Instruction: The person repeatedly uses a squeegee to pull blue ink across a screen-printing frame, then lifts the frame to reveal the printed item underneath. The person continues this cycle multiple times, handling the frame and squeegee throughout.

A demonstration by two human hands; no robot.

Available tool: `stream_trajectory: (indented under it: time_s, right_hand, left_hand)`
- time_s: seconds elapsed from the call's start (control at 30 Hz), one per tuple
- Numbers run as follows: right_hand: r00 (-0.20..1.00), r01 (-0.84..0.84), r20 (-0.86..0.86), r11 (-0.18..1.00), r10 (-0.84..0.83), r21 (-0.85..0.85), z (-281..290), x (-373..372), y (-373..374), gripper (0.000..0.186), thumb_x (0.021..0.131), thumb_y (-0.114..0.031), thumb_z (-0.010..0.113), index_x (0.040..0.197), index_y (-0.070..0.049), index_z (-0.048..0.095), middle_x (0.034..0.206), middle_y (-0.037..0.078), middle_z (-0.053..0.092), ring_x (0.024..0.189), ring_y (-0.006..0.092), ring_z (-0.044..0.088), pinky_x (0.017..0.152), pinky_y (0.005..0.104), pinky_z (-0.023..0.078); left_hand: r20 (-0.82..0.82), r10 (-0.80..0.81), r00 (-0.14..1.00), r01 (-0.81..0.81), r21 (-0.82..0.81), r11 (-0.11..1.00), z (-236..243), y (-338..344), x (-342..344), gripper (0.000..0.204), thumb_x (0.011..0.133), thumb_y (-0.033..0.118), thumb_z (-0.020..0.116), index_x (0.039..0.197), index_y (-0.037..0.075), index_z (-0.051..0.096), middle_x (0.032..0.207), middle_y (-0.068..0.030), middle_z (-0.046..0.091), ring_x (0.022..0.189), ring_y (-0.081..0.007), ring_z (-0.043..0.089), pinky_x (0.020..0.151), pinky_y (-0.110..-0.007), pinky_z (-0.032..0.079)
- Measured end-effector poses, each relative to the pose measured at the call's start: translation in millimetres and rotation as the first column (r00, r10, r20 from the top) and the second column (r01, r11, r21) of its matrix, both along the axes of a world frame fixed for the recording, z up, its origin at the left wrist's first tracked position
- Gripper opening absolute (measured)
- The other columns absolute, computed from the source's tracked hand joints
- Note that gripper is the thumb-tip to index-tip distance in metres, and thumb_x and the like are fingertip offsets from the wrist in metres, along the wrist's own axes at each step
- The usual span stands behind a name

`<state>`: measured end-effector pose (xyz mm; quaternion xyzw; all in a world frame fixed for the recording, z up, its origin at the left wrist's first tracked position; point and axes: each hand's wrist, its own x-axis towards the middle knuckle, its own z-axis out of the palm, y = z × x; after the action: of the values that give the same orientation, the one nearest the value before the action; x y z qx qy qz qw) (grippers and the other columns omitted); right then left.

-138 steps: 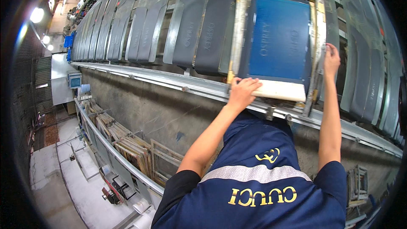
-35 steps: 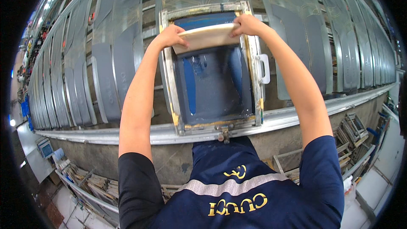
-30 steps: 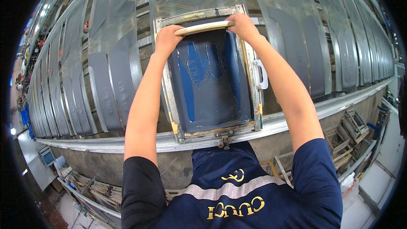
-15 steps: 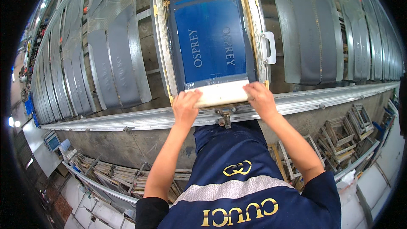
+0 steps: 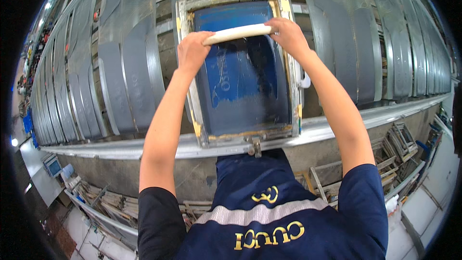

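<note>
A cream-coloured squeegee (image 5: 239, 33) spans the upper part of a screen-printing frame (image 5: 189, 74). Its left end is in my left hand (image 5: 193, 50), its right end in my right hand (image 5: 290, 36); the fingers of both are closed round it. Below the squeegee, the blue mesh (image 5: 243, 74) looks wet and streaked, with pale lettering showing through at the left and a dark patch at the right. What lies under the squeegee is hidden. A white handle (image 5: 305, 79) sticks out from the frame's right side, near my right forearm.
Long grey panels on glossy boards stand in rows to the left (image 5: 115, 82) and right (image 5: 344, 53). A metal rail (image 5: 327, 124) runs along the near edge, with a small clamp (image 5: 254, 147) at the frame. Stacked wooden frames (image 5: 402, 139) lie at lower right, others at lower left.
Both hands have carried the squeegee from the frame's near end up toward its far end. The mesh, evenly blue before, now shows streaks and dark areas. My view has shifted slightly.
</note>
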<state>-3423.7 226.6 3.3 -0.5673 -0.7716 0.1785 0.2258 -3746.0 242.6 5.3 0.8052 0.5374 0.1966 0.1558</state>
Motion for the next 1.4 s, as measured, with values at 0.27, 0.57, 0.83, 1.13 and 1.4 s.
stream_trajectory:
  time_s: [0.27, 0.57, 0.83, 1.13, 1.4]
  right_hand:
    - [0.994, 0.104, 0.037, 0.993, -0.102, -0.060, -15, 12, 98, 0.030, 0.076, -0.012, 0.079, 0.106, -0.009, 0.078, 0.101, 0.018, 0.074, 0.099, 0.0374, 0.069, 0.092, 0.0441, 0.055]
    - [0.991, 0.073, -0.104, 0.993, -0.083, -0.088, -21, 0, -55, 0.036, 0.074, -0.001, 0.075, 0.110, -0.007, 0.074, 0.108, 0.015, 0.072, 0.101, 0.0347, 0.069, 0.092, 0.0420, 0.056]
    - [0.997, 0.013, -0.076, 0.986, -0.026, -0.168, 12, -23, -247, 0.048, 0.069, 0.003, 0.078, 0.115, -0.003, 0.068, 0.116, 0.014, 0.067, 0.112, 0.0343, 0.063, 0.097, 0.0418, 0.053]
    - [0.816, 0.377, -0.414, 0.915, -0.403, -0.146, -7, 47, -182, 0.051, 0.087, -0.033, 0.080, 0.129, -0.008, 0.067, 0.119, 0.016, 0.067, 0.110, 0.0302, 0.065, 0.094, 0.0394, 0.051]
    - [0.734, 0.491, -0.407, 0.839, -0.543, -0.234, -101, 90, -85, 0.029, 0.104, -0.028, 0.059, 0.123, -0.009, 0.070, 0.090, 0.003, 0.067, 0.080, 0.0108, 0.063, 0.068, 0.0270, 0.051]
  left_hand:
    - [-0.103, 0.043, 0.994, -0.056, -0.120, 0.991, -6, 106, 18, 0.031, 0.080, 0.017, 0.076, 0.109, 0.025, 0.080, 0.102, -0.0079, 0.076, 0.097, -0.0316, 0.071, 0.086, -0.042, 0.056]
    - [-0.063, -0.008, 0.998, 0.001, -0.114, 0.993, -12, -30, 2, 0.039, 0.070, 0.004, 0.077, 0.106, 0.017, 0.078, 0.098, -0.0059, 0.073, 0.094, -0.0292, 0.067, 0.087, -0.040, 0.054]
    - [-0.045, -0.058, 0.997, 0.054, -0.074, 0.996, 3, -226, -11, 0.040, 0.066, -0.008, 0.069, 0.099, 0.012, 0.080, 0.101, -0.0062, 0.077, 0.092, -0.0256, 0.070, 0.081, -0.038, 0.055]
    - [-0.018, -0.041, 0.999, 0.041, -0.007, 0.999, 2, -274, -5, 0.040, 0.066, -0.004, 0.073, 0.104, 0.011, 0.073, 0.111, -0.0022, 0.073, 0.106, -0.0249, 0.065, 0.089, -0.040, 0.051]
    - [0.060, -0.083, 0.995, 0.083, 0.007, 0.997, -1, -278, -1, 0.048, 0.062, -0.006, 0.074, 0.107, 0.012, 0.074, 0.114, -0.0032, 0.071, 0.110, -0.0268, 0.064, 0.094, -0.041, 0.052]
